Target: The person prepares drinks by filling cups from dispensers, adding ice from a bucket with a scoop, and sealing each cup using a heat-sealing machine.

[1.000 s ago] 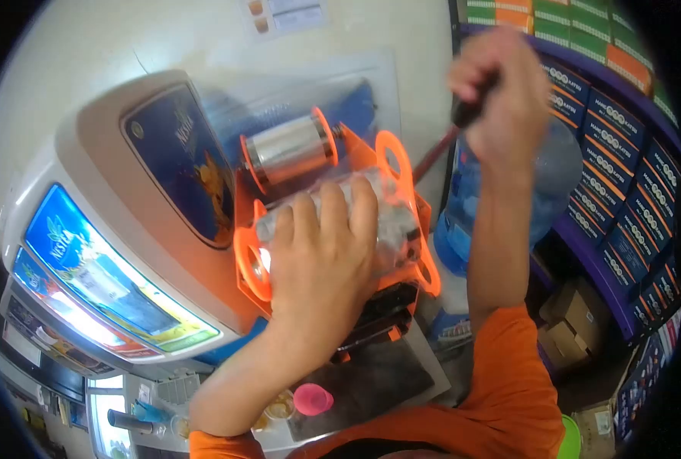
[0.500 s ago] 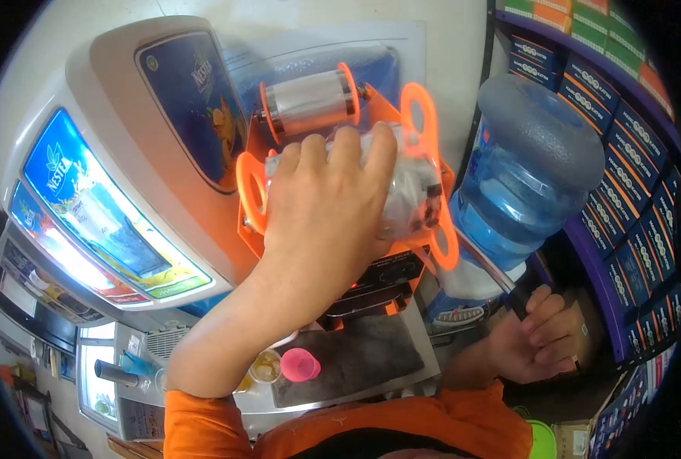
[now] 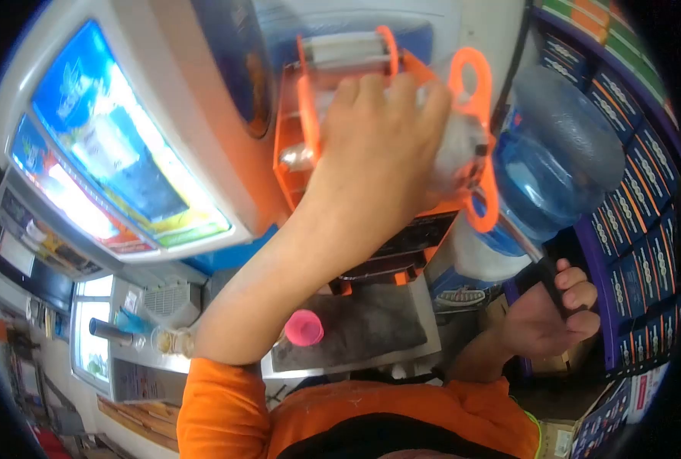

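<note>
My left hand [image 3: 386, 145] lies over the top of an orange sealing machine [image 3: 294, 130], its fingers curled round a clear film roll [image 3: 463, 149] with orange end flanges. Motion blur softens this hand, and its palm side is hidden. A second film roll [image 3: 346, 50] sits behind it at the back of the machine. On the right, my right hand [image 3: 558, 310] is closed round the black grip [image 3: 547, 279] of a metal lever [image 3: 520, 237] that extends from the machine's side. Below the machine, a pink cup [image 3: 303, 327] stands upright on a dark mat [image 3: 363, 329].
A tall drink dispenser [image 3: 195, 138] with a lit front stands close on the left. Behind the lever is a large blue water bottle [image 3: 562, 168]. Stacked boxes [image 3: 638, 214] fill the shelf at right. A clear cup with yellowish contents [image 3: 173, 342] is left of my forearm.
The view has shifted, so the machine and my left hand appear higher and further right. My right hand's fingers now wrap further round the lever grip.
</note>
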A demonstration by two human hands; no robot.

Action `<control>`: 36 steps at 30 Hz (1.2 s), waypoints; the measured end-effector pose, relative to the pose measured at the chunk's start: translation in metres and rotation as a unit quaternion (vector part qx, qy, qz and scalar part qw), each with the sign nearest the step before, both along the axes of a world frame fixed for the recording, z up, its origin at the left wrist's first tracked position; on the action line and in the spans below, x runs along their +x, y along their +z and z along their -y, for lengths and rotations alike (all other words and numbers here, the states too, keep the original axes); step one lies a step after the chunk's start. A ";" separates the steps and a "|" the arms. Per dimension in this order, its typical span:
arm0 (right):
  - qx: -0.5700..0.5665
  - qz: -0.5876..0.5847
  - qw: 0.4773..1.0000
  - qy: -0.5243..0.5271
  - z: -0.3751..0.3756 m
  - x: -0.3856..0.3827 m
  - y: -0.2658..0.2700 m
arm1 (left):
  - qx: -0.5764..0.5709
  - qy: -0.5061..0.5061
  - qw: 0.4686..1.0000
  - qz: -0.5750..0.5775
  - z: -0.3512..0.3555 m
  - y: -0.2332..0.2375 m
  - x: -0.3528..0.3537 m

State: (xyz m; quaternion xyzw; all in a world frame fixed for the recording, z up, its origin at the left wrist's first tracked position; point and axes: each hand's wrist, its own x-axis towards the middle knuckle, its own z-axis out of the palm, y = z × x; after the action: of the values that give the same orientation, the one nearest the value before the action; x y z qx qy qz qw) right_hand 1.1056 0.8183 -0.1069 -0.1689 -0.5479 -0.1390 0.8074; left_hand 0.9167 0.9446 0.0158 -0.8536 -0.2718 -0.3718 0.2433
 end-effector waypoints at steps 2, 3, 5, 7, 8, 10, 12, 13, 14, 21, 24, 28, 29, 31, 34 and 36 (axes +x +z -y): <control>-0.008 0.016 1.000 -0.005 0.002 0.006 -0.002 | -0.003 -0.017 1.000 0.023 -0.006 -0.005 0.001; -0.017 0.017 1.000 0.004 0.004 0.009 -0.003 | 0.005 -0.047 0.998 0.044 -0.007 -0.007 0.001; -0.022 0.026 0.999 0.005 0.005 0.013 -0.002 | -0.013 -0.032 0.999 0.038 -0.005 -0.008 0.000; -0.029 0.033 0.999 0.007 0.006 0.013 -0.001 | 0.022 0.000 1.000 0.003 -0.007 -0.009 0.000; -0.030 0.029 0.999 0.003 0.007 0.014 -0.001 | 0.019 -0.012 1.000 0.008 -0.006 -0.009 0.000; -0.032 0.028 0.999 0.005 0.008 0.016 -0.001 | 0.037 -0.011 0.999 0.011 -0.012 -0.012 0.000; -0.029 0.041 0.998 0.030 0.008 0.020 -0.002 | 0.055 -0.010 0.998 0.013 -0.014 -0.013 0.000; -0.030 0.043 0.998 0.036 0.008 0.020 -0.002 | 0.059 -0.013 0.998 0.019 -0.014 -0.014 0.000; -0.036 0.042 0.998 0.012 0.009 0.019 -0.002 | 0.062 -0.015 0.998 0.023 -0.013 -0.015 0.000; -0.021 0.010 1.000 -0.013 0.005 0.012 -0.004 | 0.089 0.002 0.996 0.023 -0.005 -0.016 -0.002; 0.000 -0.011 0.999 -0.047 -0.001 0.006 -0.003 | 0.080 0.032 0.996 0.007 0.002 -0.015 -0.003; 0.070 -0.052 0.991 -0.101 -0.022 0.016 0.009 | 0.103 0.022 0.994 0.014 0.000 -0.018 -0.004; 0.097 -0.044 0.986 -0.131 -0.027 0.017 0.017 | 0.106 0.025 0.994 0.016 0.001 -0.018 -0.006; 0.090 -0.025 0.993 -0.077 -0.038 0.023 0.049 | 0.123 0.058 0.991 0.016 0.002 -0.016 -0.005; 0.019 0.092 0.976 -0.195 -0.072 0.057 0.100 | 0.102 0.020 0.994 0.035 -0.004 -0.017 -0.003; -0.039 -0.017 0.997 -0.066 -0.100 0.050 0.140 | 0.056 -0.001 0.998 0.037 -0.003 -0.013 -0.002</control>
State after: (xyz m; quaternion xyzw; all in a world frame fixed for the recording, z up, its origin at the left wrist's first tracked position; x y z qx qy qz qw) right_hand 1.1554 0.9179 0.0329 -0.2384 -0.5269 -0.1677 0.7984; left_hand 0.9150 0.9476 0.0025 -0.8244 -0.2585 -0.4185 0.2799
